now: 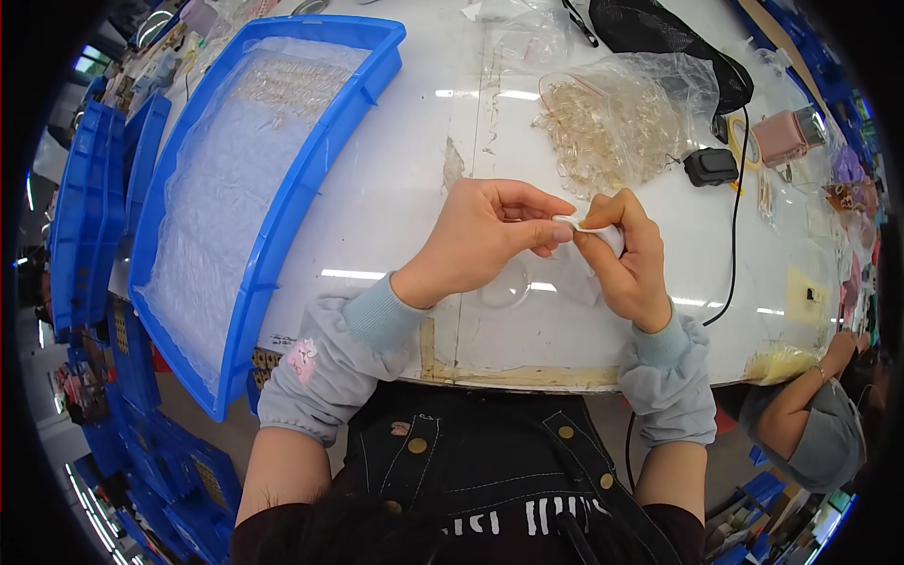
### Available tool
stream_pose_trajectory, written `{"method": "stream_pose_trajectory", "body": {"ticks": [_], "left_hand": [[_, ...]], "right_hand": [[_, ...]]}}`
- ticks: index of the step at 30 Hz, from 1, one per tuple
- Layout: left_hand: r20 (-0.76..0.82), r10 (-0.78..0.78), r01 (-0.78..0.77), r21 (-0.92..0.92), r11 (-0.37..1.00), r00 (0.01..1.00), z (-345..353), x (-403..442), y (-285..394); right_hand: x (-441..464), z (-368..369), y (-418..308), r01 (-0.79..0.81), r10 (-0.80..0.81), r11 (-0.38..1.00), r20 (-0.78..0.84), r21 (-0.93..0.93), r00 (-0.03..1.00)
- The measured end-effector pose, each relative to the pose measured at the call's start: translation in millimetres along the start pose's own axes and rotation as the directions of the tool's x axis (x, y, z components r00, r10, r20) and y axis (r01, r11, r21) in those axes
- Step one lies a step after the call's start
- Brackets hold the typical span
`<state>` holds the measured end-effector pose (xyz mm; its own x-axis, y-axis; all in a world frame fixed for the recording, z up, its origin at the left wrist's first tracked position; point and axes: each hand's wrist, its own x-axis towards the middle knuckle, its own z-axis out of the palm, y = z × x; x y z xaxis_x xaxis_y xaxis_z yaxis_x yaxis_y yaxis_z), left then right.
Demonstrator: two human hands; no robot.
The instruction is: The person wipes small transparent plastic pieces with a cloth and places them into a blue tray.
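While both of your hands meet above the glossy white table (377, 202), a small, soft white cloth-like piece (610, 239) sits between their fingertips, lifted off the surface. Left hand (490, 231): thumb and index finger pinched on the near end of the piece, remaining fingers loosely curled. Right hand (629, 254): thumb and bent index finger closed on the same piece, most of the visible white material lying on this side. Whether a smaller part is tucked inside cannot be told; your fingers cover it.

Key relation: the piece runs crosswise in front of you, its long axis going from your left fingertips toward your right palm with a slight slope toward your body. It touches both hands; the right has more of it.

Surroundings: a clear plastic bag of small transparent pieces (603, 132) lies flat just beyond your fingers, nearer your right hand. A long blue plastic tray (294, 179), lined with clear film (217, 207), lies well to the left, nearer your left hand; small clear pieces (292, 87) are gathered at its far end. Farther right of the bag: a small black box (711, 168) with a cable.
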<state>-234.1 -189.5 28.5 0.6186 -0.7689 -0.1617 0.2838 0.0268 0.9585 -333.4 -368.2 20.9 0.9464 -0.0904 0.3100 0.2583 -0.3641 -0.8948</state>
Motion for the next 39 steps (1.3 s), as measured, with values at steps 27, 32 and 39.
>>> {"method": "stream_pose_trajectory", "body": {"ticks": [27,32,39], "left_hand": [[-0.085,0.115,-0.101,0.153,0.983,0.99,-4,-3,8],[-0.216,0.238,-0.218,0.11,0.97,0.947,-28,-30,29],[-0.401,0.245,-0.115,0.322,0.94,0.883,-66,-116,91]], "right_hand": [[2,-9,7,-0.042,0.049,0.991,-0.052,0.125,0.997],[1,-10,6,-0.058,0.07,0.982,-0.059,0.178,0.996],[1,-6,1,-0.045,0.052,0.991,-0.046,0.127,0.998]]}}
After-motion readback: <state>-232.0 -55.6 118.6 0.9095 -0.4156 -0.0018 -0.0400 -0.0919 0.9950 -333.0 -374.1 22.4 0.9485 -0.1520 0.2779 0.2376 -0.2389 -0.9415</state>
